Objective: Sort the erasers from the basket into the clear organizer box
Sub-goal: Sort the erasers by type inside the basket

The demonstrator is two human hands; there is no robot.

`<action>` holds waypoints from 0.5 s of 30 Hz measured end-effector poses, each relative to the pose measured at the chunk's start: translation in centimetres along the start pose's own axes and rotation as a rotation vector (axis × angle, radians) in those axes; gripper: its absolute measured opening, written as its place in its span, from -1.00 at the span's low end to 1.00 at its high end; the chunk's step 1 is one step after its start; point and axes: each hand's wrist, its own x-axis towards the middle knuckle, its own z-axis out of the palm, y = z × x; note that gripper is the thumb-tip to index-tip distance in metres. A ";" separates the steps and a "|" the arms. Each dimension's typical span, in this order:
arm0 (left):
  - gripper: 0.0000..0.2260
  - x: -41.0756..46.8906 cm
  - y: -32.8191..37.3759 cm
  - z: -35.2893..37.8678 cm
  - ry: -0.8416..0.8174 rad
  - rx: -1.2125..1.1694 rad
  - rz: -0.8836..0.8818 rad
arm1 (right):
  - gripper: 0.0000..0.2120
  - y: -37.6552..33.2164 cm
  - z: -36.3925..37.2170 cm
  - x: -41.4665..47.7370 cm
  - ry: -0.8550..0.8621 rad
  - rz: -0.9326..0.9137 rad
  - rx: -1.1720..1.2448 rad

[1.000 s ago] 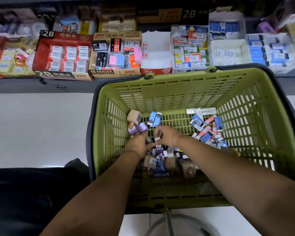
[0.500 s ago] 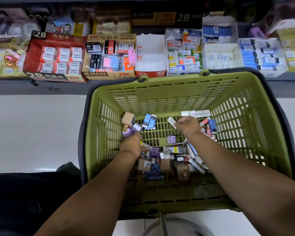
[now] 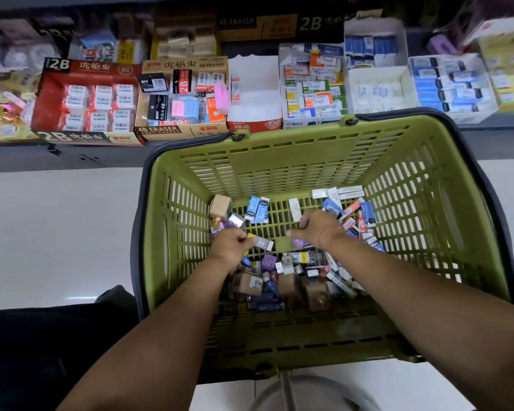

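Right hand (image 3: 318, 229) has drawn back a little from the far wall since half a second ago, thumb now pointing left. Left hand (image 3: 230, 247) sits much where it was.

Green slatted basket (image 3: 279, 152): walls steep on all four sides, open top, dark rim round it. Pale floor (image 3: 57, 232) to its left. Beyond the far wall, a shelf of display boxes (image 3: 86, 99) packed with erasers, close against the basket's far rim.

Inside, bare grid lies along the far wall and the right side. Loose erasers (image 3: 282, 271) crowd the near middle under both forearms; a blue-and-red cluster (image 3: 350, 212) fills the far right.

Left grip pinches a yellow-and-white eraser (image 3: 261, 242), held above the heap. Right fingers are bent downward and blurred; cannot tell whether that grip holds anything. A white eraser (image 3: 294, 206) lies just beyond its knuckles.
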 end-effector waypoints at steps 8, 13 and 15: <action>-0.83 0.4 2.3 1.0 -0.001 -0.110 -0.011 | -0.68 -0.5 -0.6 -0.5 -0.114 -0.011 -0.032; -0.78 0.9 3.1 -0.1 -0.090 0.326 0.026 | -0.69 0.4 -1.2 -0.6 -0.047 -0.008 0.134; -0.75 0.9 3.9 -0.4 -0.068 0.539 0.061 | -0.72 0.5 -1.4 -0.5 0.017 0.009 0.146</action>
